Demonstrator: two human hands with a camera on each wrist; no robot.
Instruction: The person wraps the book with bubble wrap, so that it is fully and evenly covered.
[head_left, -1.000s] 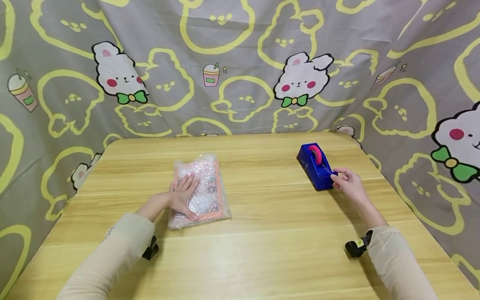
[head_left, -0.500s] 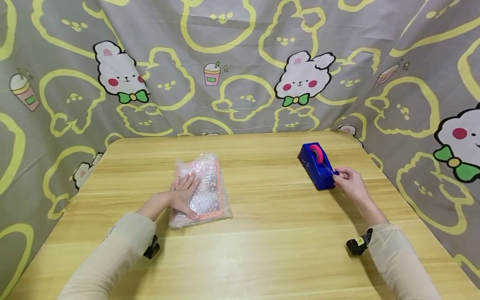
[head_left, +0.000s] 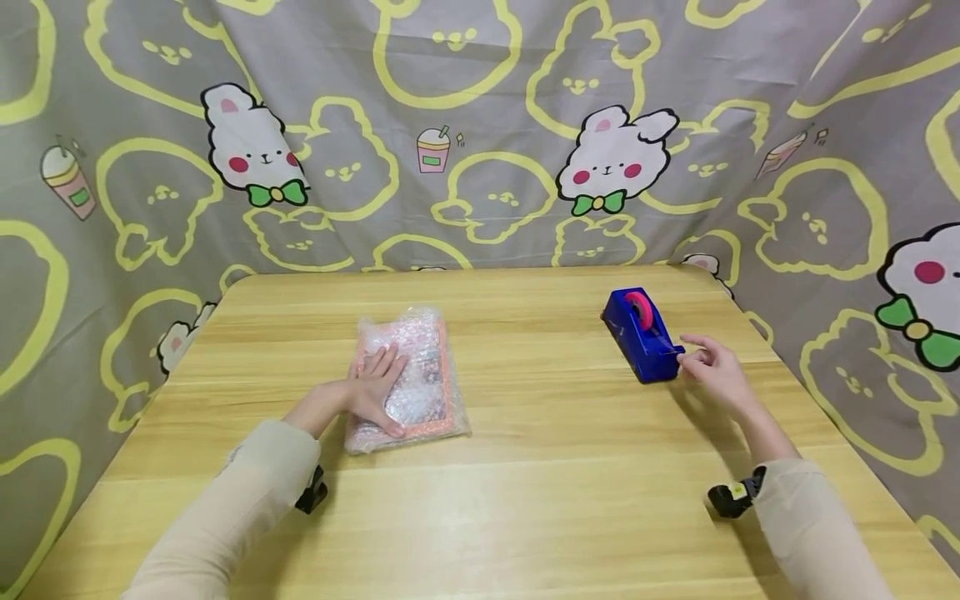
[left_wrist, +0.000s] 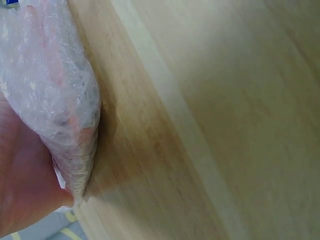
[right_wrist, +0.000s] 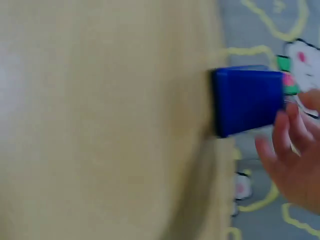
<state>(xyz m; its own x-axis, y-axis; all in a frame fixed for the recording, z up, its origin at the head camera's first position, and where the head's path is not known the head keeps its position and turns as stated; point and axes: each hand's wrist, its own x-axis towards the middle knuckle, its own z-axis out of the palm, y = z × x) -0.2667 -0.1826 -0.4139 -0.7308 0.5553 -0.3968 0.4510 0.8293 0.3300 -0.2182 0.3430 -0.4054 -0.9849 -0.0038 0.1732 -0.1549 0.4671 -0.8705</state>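
Note:
A flat orange-bordered item in bubble wrap [head_left: 423, 392] lies on the left part of the table. My left hand [head_left: 377, 390] rests on its left side with fingers spread; in the left wrist view the hand lies along the edge of the bubble wrap [left_wrist: 55, 75]. To the right stands a blue tape dispenser [head_left: 639, 337] with a pink-cored roll of tape [head_left: 637, 310]. My right hand [head_left: 712, 367] is at the dispenser's front end, index finger stretched out and apart from the thumb, which is at the cutter edge. The right wrist view is blurred; whether tape touches the fingers is unclear.
The wooden table [head_left: 525, 500] carries both things. A grey patterned curtain [head_left: 495, 133] hangs along the back and both sides. Black wrist cameras are strapped below both sleeves, the right camera [head_left: 731, 497] close to the tabletop.
The right index finger has parted from the thumb at the dispenser's front end, where they were together. The left hand stays on the bubble wrap; the head view has shifted slightly.

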